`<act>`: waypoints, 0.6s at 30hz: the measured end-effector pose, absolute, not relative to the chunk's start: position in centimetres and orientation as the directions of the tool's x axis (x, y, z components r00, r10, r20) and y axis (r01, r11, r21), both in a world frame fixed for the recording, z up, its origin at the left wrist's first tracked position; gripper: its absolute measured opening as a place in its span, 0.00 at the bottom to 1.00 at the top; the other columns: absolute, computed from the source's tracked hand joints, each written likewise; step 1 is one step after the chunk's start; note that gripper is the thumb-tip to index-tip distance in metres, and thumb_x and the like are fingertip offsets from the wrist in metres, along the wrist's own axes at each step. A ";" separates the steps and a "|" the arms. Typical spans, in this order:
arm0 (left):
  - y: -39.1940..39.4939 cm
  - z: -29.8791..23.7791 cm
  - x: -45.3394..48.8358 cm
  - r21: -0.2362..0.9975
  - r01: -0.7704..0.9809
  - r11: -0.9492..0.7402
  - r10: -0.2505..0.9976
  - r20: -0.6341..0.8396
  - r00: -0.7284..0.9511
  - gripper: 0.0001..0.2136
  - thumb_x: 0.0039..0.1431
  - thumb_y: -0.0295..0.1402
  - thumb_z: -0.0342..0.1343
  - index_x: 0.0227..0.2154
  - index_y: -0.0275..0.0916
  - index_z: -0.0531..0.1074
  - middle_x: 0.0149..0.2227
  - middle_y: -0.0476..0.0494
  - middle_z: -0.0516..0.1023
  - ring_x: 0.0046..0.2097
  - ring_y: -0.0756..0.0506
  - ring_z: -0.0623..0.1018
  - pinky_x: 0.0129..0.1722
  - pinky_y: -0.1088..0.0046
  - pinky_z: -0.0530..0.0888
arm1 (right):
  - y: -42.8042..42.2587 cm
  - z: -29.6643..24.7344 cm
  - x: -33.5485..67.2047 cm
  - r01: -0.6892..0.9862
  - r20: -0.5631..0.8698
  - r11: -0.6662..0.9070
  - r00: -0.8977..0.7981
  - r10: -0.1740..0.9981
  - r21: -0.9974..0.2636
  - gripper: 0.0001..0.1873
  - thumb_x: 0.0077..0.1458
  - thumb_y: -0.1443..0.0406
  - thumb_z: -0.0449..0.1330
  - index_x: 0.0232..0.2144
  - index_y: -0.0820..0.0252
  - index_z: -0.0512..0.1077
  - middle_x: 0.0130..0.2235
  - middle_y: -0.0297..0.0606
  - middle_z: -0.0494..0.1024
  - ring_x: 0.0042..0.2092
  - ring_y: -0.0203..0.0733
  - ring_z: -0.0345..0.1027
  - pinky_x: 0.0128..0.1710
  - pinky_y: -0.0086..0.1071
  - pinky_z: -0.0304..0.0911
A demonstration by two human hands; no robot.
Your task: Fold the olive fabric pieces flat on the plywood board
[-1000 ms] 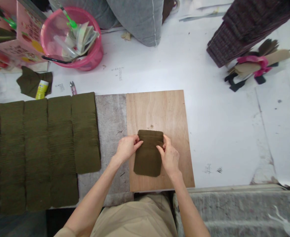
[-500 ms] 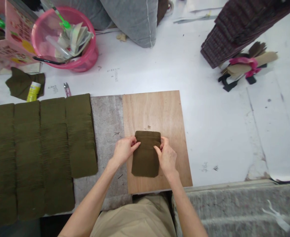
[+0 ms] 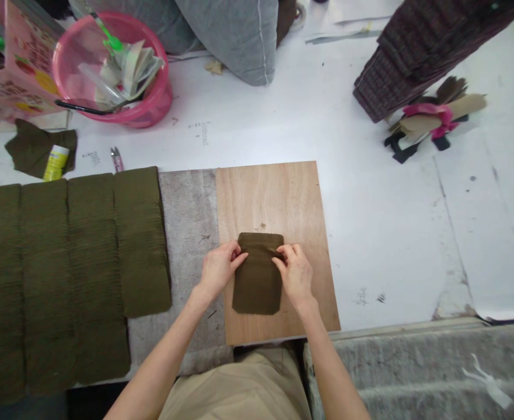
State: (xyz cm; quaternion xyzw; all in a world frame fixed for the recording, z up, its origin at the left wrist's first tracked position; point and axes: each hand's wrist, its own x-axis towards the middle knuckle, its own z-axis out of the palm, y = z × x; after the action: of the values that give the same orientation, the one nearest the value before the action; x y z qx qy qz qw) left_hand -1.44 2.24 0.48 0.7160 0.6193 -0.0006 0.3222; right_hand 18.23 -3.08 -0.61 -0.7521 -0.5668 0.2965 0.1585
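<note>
Since the earlier frame my right hand (image 3: 297,274) has slid inward along the top fold of the olive fabric piece (image 3: 257,283); my left hand (image 3: 219,269) barely moved. Both hands pinch that fold, fingers closed on cloth. Piece lies flat on the plywood board (image 3: 278,198) on the desk (image 3: 392,221). Fold looks partly pressed; lower half untouched. Stacked olive pieces (image 3: 68,268) sit left, seemingly finished. Can't see under the fold; the stacks' left edge is cut off.
</note>
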 end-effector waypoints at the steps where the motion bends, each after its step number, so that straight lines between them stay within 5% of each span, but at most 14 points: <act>1: 2.2 0.5 -1.4 0.463 0.886 -0.026 0.891 -0.392 0.231 0.08 0.58 0.38 0.54 0.29 0.40 0.66 0.25 0.52 0.71 0.27 0.50 0.70 0.28 0.75 0.61 | -3.0 -0.6 18.3 0.760 -0.269 -0.305 0.176 0.947 -0.574 0.02 0.57 0.64 0.57 0.34 0.55 0.70 0.37 0.34 0.70 0.35 0.37 0.67 0.33 0.30 0.60; 8: 2.2 0.9 -0.9 0.445 0.881 -0.161 0.904 -0.291 0.312 0.05 0.59 0.33 0.55 0.37 0.41 0.67 0.36 0.48 0.72 0.36 0.47 0.73 0.33 0.74 0.67 | -2.7 -0.4 18.4 0.781 -0.256 -0.254 0.124 0.959 -0.570 0.03 0.57 0.66 0.57 0.36 0.54 0.69 0.38 0.35 0.71 0.39 0.39 0.67 0.35 0.31 0.60; 13: 2.5 1.0 -0.7 0.424 0.859 -0.287 0.874 -0.251 0.417 0.12 0.60 0.29 0.52 0.46 0.43 0.68 0.43 0.44 0.69 0.45 0.45 0.70 0.41 0.70 0.69 | -2.8 0.2 18.6 0.825 -0.224 -0.149 0.028 0.974 -0.545 0.03 0.55 0.69 0.57 0.31 0.56 0.68 0.35 0.35 0.72 0.40 0.41 0.65 0.37 0.32 0.58; 18: 3.3 1.4 -0.5 0.401 0.814 -0.419 0.802 -0.257 0.539 0.08 0.61 0.28 0.49 0.40 0.42 0.72 0.43 0.43 0.68 0.46 0.44 0.67 0.43 0.68 0.68 | -3.6 0.4 18.5 0.757 -0.254 -0.214 0.066 0.965 -0.617 0.04 0.55 0.68 0.56 0.35 0.56 0.68 0.34 0.35 0.76 0.37 0.41 0.68 0.37 0.34 0.59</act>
State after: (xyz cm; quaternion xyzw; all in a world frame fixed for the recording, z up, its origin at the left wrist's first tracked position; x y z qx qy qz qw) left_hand -0.47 3.25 1.36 0.8422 0.4799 -0.0125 0.2454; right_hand 18.50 -3.63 0.37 -0.7114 -0.6052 0.3175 0.1638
